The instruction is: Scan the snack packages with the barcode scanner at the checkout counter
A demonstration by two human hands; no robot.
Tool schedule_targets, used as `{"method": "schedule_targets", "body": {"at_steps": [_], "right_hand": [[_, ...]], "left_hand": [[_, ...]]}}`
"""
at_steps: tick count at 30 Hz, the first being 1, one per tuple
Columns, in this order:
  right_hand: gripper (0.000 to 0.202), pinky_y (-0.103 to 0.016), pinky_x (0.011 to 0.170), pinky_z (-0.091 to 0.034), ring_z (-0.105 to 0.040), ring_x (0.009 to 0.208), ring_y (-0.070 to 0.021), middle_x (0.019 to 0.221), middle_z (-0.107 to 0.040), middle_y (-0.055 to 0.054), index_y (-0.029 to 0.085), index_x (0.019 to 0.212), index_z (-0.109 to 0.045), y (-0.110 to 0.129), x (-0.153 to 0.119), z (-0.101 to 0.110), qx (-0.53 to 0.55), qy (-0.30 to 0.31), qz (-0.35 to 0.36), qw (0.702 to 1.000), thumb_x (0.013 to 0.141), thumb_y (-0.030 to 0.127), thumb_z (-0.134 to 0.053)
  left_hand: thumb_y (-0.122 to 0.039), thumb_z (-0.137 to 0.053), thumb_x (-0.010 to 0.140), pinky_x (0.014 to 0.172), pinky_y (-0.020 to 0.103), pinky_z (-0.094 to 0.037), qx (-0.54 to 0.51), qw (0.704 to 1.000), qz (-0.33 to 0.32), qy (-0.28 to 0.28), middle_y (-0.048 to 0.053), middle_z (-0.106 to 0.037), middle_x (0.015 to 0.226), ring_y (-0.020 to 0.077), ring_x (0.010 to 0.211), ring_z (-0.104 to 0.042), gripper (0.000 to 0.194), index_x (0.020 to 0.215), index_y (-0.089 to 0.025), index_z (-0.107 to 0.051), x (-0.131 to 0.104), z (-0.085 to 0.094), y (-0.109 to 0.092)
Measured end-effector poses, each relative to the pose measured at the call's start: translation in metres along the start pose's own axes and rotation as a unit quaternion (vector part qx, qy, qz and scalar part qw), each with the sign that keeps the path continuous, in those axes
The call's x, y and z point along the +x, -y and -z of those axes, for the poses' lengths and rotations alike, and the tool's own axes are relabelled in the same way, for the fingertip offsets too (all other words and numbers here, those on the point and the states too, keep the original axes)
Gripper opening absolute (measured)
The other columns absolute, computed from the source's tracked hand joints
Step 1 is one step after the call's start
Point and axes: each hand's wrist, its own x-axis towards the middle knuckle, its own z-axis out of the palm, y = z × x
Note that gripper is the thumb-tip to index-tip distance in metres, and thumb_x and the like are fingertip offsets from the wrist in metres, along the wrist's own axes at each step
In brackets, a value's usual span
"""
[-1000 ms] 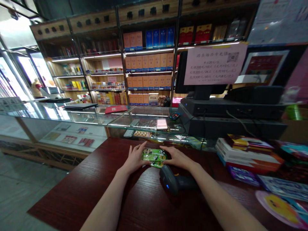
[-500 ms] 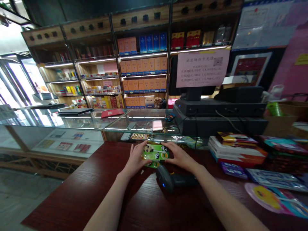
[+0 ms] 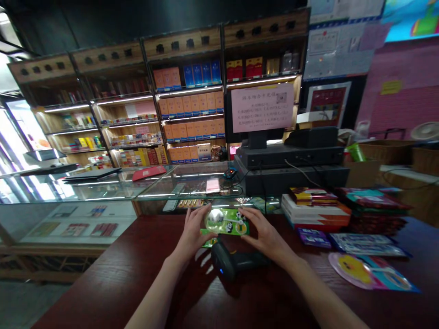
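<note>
Left grip (image 3: 192, 230) and right grip (image 3: 265, 230), each part-curled with thumb and fingers spread, hold the panda packet (image 3: 227, 222) between them by opposite ends. A second packet (image 3: 209, 243) lies lower, beside the left grip; the scanner (image 3: 223, 261) rests on the worktop (image 3: 137, 274), nearside of both. Judged light, thin, slippery (glossy face noted); ends appear the soundest hold.

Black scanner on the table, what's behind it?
Beyond the scanner, a green panda packet is held between the left hand and right hand. More green packaging shows below it, partly covered. The table directly behind the scanner's body is hidden.
</note>
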Motion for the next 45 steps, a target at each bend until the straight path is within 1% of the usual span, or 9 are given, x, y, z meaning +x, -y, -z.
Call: {"method": "schedule_targets", "body": {"at_steps": [4,9,12,15,18,24,31,37,45], "right_hand": [[0.069,-0.047,0.118,-0.037,-0.046,0.137,-0.0275,0.145,-0.049,-0.008,0.032,0.145,-0.044,-0.002,-0.005,-0.001,0.059,-0.023,-0.025,0.998,0.082,0.027,-0.071],[0.074,-0.046,0.105,-0.050,-0.056,0.127,-0.0285,0.138,-0.056,-0.010,0.030,0.141,-0.046,-0.001,-0.004,-0.005,0.198,-0.033,-0.142,0.969,0.075,0.036,-0.078],[0.078,-0.047,0.102,-0.052,-0.062,0.119,-0.0295,0.127,-0.062,-0.012,0.026,0.137,-0.049,0.002,0.000,-0.009,0.286,-0.041,-0.204,0.935,0.068,0.043,-0.083],[0.077,-0.048,0.101,-0.052,-0.067,0.109,-0.0304,0.116,-0.068,-0.012,0.023,0.129,-0.053,0.008,0.004,-0.011,0.341,-0.061,-0.262,0.901,0.063,0.047,-0.085],[0.069,-0.047,0.095,-0.055,-0.071,0.101,-0.0295,0.103,-0.073,-0.010,0.023,0.125,-0.053,0.017,0.006,-0.010,0.390,-0.087,-0.320,0.859,0.068,0.049,-0.082],[0.047,-0.029,0.073,-0.059,-0.075,0.086,-0.0212,0.090,-0.074,-0.006,0.021,0.110,-0.056,0.033,0.007,-0.005,0.475,-0.099,-0.400,0.777,0.077,0.045,-0.079],[0.030,-0.024,0.067,-0.058,-0.076,0.081,-0.0191,0.092,-0.075,-0.006,0.021,0.107,-0.056,0.046,0.007,0.000,0.480,-0.041,-0.424,0.767,0.089,0.041,-0.069],[0.028,-0.022,0.063,-0.058,-0.076,0.079,-0.0185,0.092,-0.074,-0.007,0.019,0.106,-0.056,0.048,0.007,0.000,0.490,-0.012,-0.424,0.762,0.093,0.043,-0.064],[0.032,-0.023,0.064,-0.058,-0.075,0.075,-0.0175,0.083,-0.073,-0.006,0.018,0.101,-0.056,0.049,0.007,0.002,0.483,0.000,-0.428,0.764,0.092,0.048,-0.064]], "left_hand": [[-0.031,-0.084,0.070,0.123,0.059,-0.012,-0.056,0.998,0.021,-0.026,0.009,-0.059,0.142,0.0294,0.137,-0.049,0.087,0.144,-0.032,-0.040,-0.001,-0.004,-0.002],[-0.036,-0.079,0.075,0.108,0.046,-0.046,-0.225,0.970,0.073,-0.052,0.011,-0.064,0.134,0.0268,0.123,-0.062,0.081,0.143,-0.027,-0.036,-0.003,-0.012,-0.006],[-0.040,-0.074,0.079,0.099,0.039,-0.053,-0.267,0.954,0.106,-0.090,0.011,-0.065,0.133,0.0255,0.121,-0.064,0.072,0.139,-0.025,-0.038,-0.004,-0.016,-0.011],[-0.038,-0.070,0.083,0.106,0.040,-0.048,-0.236,0.952,0.139,-0.140,0.008,-0.068,0.129,0.0245,0.126,-0.061,0.061,0.136,-0.025,-0.042,-0.005,-0.018,-0.015],[-0.035,-0.067,0.086,0.111,0.041,-0.043,-0.198,0.960,0.128,-0.151,0.007,-0.070,0.126,0.0226,0.128,-0.060,0.065,0.143,-0.027,-0.035,-0.008,-0.019,-0.016],[-0.026,-0.066,0.089,0.123,0.054,-0.021,0.029,0.991,-0.052,-0.121,0.011,-0.049,0.151,0.0251,0.140,-0.047,0.078,0.154,-0.030,-0.022,-0.013,-0.017,-0.010],[-0.026,-0.067,0.089,0.123,0.054,-0.021,0.210,0.959,-0.073,-0.178,0.007,-0.069,0.122,0.0275,0.138,-0.048,0.071,0.152,-0.028,-0.034,-0.009,-0.012,-0.015],[-0.029,-0.067,0.089,0.122,0.056,-0.019,0.232,0.954,-0.068,-0.176,0.006,-0.069,0.107,0.0282,0.136,-0.049,0.066,0.149,-0.027,-0.041,-0.008,-0.014,-0.015],[-0.031,-0.074,0.084,0.123,0.058,-0.016,0.226,0.960,-0.063,-0.154,0.006,-0.068,0.109,0.0288,0.135,-0.050,0.070,0.147,-0.029,-0.043,-0.009,-0.010,-0.017]]}}
